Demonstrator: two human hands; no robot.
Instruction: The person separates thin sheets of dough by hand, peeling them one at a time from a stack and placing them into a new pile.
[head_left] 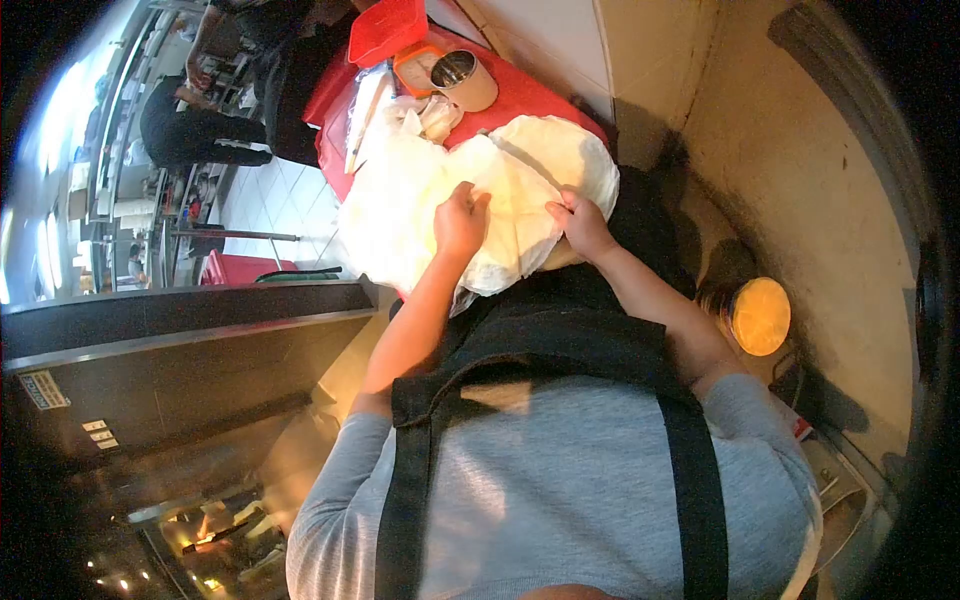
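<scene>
Several thin, pale, round sheets (400, 205) that look like dough lie overlapped on a red surface (535, 92). My left hand (461, 220) is on the sheets, its fingers curled and closed on a pale sheet near the middle. To its right, my right hand (583, 224) pinches the edge of the same sheet between thumb and fingers. Another round sheet (570, 160) rests behind my right hand. Beyond the sheets are a crumpled pale cloth or bag (437, 118) and a metal cup (470, 82).
An orange container (415, 68) and a red tray (386, 30) stand at the far end. Two people in dark clothes (200, 128) are at the upper left. A round yellow-lit object (760, 316) is at my right, near the wall (800, 180).
</scene>
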